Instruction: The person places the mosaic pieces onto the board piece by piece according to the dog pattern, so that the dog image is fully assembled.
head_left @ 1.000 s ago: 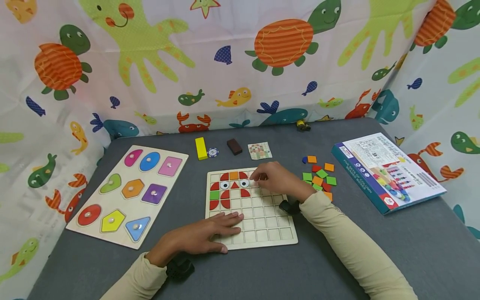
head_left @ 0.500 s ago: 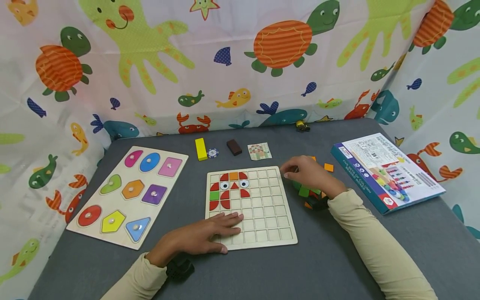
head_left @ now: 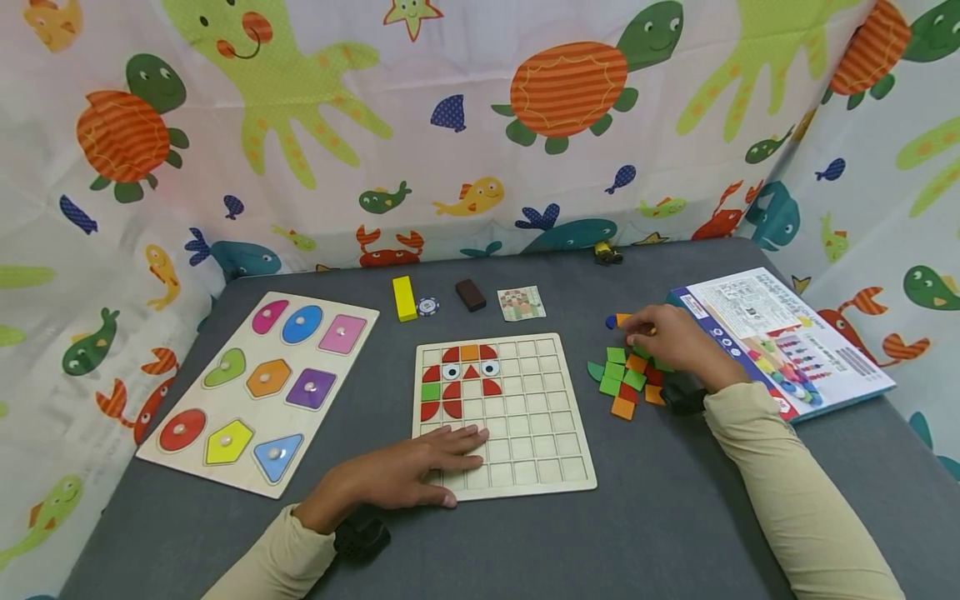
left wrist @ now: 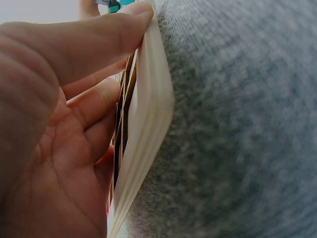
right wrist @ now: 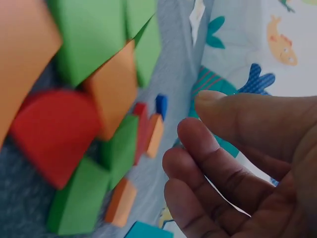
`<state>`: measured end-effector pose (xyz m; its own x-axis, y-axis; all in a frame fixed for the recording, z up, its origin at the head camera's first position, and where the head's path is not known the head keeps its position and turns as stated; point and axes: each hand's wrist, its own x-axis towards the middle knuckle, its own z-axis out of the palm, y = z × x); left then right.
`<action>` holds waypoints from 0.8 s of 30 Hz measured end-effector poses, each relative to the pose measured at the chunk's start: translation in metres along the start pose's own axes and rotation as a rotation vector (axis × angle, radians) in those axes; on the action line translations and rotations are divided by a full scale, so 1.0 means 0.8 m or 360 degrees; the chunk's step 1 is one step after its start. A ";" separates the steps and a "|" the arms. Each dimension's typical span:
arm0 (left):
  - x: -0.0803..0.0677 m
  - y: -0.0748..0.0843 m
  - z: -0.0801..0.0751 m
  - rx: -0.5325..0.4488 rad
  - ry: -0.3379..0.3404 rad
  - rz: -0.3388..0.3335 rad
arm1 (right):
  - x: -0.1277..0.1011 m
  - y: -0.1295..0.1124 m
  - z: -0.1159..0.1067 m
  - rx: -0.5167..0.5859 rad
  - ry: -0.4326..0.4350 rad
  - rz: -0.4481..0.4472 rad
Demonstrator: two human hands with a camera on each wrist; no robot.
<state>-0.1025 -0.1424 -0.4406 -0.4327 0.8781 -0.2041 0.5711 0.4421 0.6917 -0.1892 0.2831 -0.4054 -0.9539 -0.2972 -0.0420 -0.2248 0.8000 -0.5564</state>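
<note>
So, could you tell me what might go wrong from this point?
The right hand hovers over the crowded pile of loose tiles; reaching in could scatter neighbours or lift the wrong colour. The left hand presses only the near-left corner of the grid board, so a nudge at the far side may pivot it and unsettle the placed tiles.

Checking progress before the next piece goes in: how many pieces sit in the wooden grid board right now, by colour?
Red pieces: 8
Orange piece: 1
Green piece: 1
White eye pieces: 2
Total in the grid board: 12
</note>
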 end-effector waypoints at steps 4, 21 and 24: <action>-0.001 -0.001 0.001 0.0007 0.0001 -0.0007 | 0.000 0.008 0.000 0.0019 -0.0018 0.0030; -0.002 0.001 -0.001 -0.0028 0.0001 -0.0014 | 0.017 0.010 0.011 -0.0145 -0.0023 0.0057; -0.002 0.002 -0.002 -0.0026 -0.0001 -0.0017 | 0.017 0.005 0.010 -0.0137 -0.0031 0.0038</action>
<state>-0.1016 -0.1433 -0.4382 -0.4380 0.8736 -0.2119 0.5549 0.4482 0.7008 -0.2015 0.2783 -0.4151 -0.9553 -0.2871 -0.0711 -0.2192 0.8485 -0.4818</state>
